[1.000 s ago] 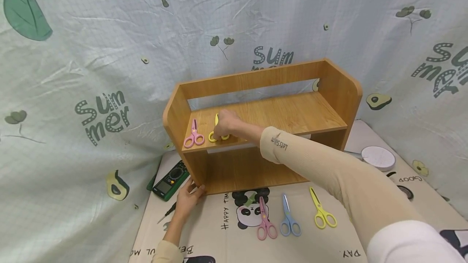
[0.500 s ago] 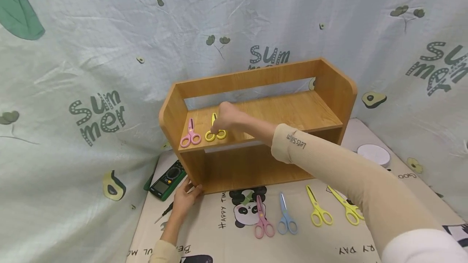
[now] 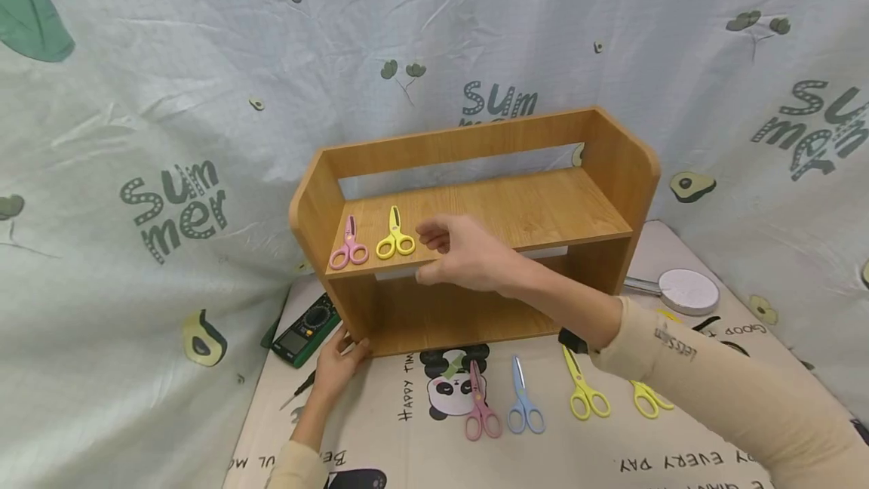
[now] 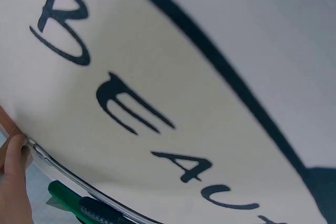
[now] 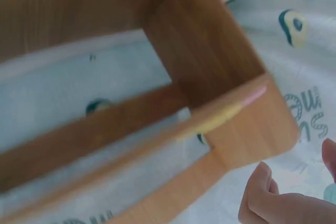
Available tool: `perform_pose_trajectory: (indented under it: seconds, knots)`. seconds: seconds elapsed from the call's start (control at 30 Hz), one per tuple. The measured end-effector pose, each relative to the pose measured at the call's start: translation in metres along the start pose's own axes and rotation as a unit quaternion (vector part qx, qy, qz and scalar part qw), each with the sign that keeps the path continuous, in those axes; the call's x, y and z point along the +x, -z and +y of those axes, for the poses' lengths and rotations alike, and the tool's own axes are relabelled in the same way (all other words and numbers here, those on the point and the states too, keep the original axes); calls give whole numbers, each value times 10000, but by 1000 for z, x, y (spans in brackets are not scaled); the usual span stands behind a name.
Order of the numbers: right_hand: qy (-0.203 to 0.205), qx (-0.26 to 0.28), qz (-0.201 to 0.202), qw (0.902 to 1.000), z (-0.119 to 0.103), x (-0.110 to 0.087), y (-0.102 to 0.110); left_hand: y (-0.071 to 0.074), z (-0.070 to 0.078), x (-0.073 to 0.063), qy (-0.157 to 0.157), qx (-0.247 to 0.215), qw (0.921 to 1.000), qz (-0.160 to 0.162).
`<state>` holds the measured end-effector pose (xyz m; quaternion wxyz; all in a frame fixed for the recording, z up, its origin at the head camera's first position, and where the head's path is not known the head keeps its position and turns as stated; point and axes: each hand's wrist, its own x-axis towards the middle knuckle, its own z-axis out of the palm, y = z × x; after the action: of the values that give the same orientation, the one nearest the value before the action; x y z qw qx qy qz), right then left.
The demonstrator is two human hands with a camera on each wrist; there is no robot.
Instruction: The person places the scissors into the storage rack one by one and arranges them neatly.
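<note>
A two-tier wooden desk shelf (image 3: pixel 516 206) stands on the table. On the left of its upper board lie pink scissors (image 3: pixel 350 246) and yellow scissors (image 3: pixel 395 238), side by side. Just right of the yellow pair, in front of the board, my right hand (image 3: pixel 465 251) has its fingers loosely bent and its thumb apart, holding nothing. In the right wrist view, that hand's fingers (image 5: pixel 283 203) also show nothing between them. My left hand (image 3: pixel 336 368) grips the shelf's lower left corner, thumb in front and fingers along the outer side.
On the table lie pink scissors (image 3: pixel 480 410), blue scissors (image 3: pixel 524 402) and yellow scissors (image 3: pixel 581 387). Another yellow pair (image 3: pixel 648 398) is partly behind my right sleeve. A green multimeter (image 3: pixel 302 334) and a thin screwdriver (image 3: pixel 299 389) lie left; a round white-faced object with a handle (image 3: pixel 689 291) lies right.
My right hand has let go of the yellow scissors on the upper board and moved right and toward me, its fingers spreading. My left hand stays at the shelf's corner.
</note>
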<state>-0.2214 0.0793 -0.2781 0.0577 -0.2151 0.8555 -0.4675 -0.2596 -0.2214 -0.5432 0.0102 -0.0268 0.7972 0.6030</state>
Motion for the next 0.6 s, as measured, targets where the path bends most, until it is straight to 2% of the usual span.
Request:
perform_pose_trajectory:
  seconds: [0.1,0.23,0.4,0.6]
  knots:
    - [-76,443,-32,9990,20,-22,-8,-1,0,0,9,-35,10000,18]
    - [-198,1029,101,9944,50,-41,-22,0,-1,2,12,56,9999,96]
    - [-382,1262,222,9910,89,-60,-44,-1,-2,3,23,-63,9999,97]
    - [-1008,1393,210,9849,136,-78,-76,-1,-3,3,54,-49,9998,159]
